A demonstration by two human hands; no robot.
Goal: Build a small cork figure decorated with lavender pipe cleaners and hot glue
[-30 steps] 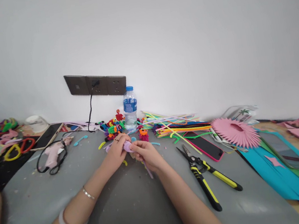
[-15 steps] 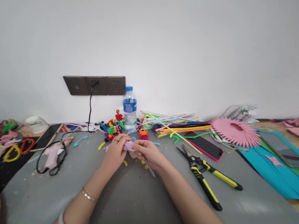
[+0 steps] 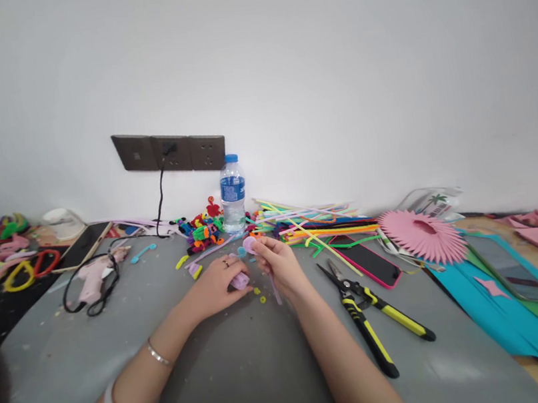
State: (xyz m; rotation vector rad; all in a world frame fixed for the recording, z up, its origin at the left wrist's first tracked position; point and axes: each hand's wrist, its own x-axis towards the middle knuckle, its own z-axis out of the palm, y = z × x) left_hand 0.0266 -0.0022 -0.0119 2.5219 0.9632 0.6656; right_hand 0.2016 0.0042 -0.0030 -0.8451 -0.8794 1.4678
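Lilac coil (image 3: 250, 245) pinched in right hand (image 3: 281, 265) grip, tail (image 3: 276, 292) running down toward 6 o'clock. Lilac clump (image 3: 240, 280) at coil's 7 o'clock, left hand (image 3: 217, 286) curled round it, nearest.

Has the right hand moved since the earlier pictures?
Yes. Judged against the water bottle, the right hand has shifted to the right and slightly upward in the view.

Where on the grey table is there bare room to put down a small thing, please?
Between the left forearm and right forearm, the grey table is bare except for specks. Another free patch lies between the shears and the blue paper. Crowded: along the wall, with pipe cleaners, bottle and pink fan.
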